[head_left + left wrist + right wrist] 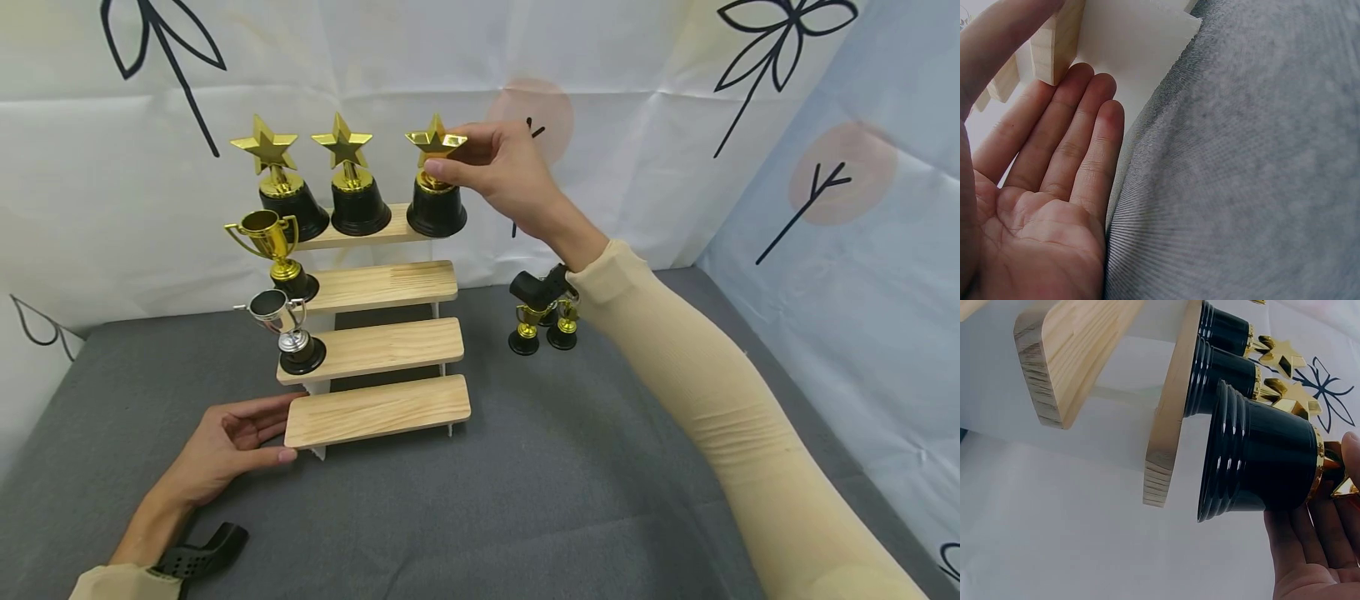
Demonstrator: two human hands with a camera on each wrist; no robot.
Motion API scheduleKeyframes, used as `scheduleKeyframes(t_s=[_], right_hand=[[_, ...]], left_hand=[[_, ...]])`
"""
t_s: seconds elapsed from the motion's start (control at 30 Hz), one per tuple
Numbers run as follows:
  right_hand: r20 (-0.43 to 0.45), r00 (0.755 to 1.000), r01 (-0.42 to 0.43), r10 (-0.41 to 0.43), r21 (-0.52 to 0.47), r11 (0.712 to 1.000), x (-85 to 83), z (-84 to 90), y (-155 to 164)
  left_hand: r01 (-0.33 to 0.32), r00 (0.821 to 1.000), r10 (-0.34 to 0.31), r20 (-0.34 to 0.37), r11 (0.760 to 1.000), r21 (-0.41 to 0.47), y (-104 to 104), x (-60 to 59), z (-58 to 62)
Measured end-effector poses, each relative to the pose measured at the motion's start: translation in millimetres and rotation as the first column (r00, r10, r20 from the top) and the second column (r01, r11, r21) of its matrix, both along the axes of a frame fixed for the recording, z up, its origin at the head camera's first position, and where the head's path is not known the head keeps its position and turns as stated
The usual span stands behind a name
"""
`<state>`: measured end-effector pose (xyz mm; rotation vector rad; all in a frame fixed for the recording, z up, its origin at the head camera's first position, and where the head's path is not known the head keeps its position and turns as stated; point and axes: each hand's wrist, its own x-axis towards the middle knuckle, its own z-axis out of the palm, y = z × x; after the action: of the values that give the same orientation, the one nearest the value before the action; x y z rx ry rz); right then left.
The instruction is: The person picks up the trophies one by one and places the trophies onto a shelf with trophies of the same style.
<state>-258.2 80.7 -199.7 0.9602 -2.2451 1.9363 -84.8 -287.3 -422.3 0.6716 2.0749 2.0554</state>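
My right hand (510, 171) holds a gold star trophy (437, 207) by its star, thumb on the near side. In the right wrist view, a narrow gap shows between its black base (1266, 456) and the top shelf (1163, 444), near that shelf's right end. Two more star trophies stand further left on the same shelf, one in the middle (361, 200) and one at the left (292, 204). Down at the lowest step (378, 412) of the wooden display stand, my left hand (225, 442) touches the left end, its fingers (1094, 125) nearly straight.
A gold cup trophy (285, 258) stands left on the second shelf, a silver cup trophy (296, 333) left on the third. Several small gold trophies (528, 325) stand on the grey cloth right of the stand, partly behind my right wrist. White patterned fabric (637, 158) hangs behind.
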Motion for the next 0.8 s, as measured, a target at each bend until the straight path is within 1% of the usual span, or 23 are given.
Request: scheduleKeyframes(t_s=[0.33,0.53,0.8], right_hand=[[0.008,1.000,-0.015,0.015,-0.019,1.000,-8.5,-5.1,-8],[-0.004,1.000,-0.009,0.009,-0.004,1.000,-11.7,-5.8,-12],[-0.025,1.000,-0.012,0.013,0.011,1.000,-15.6,-9.0,-15]], left_hand=[[0.003,1.000,-0.003,0.005,1.000,0.010,0,-0.7,-0.9],[0.008,1.000,-0.008,0.001,1.000,0.011,0,-0.7,-0.7],[-0.001,1.000,0.000,0.014,1.000,0.004,0,-0.2,0.6]])
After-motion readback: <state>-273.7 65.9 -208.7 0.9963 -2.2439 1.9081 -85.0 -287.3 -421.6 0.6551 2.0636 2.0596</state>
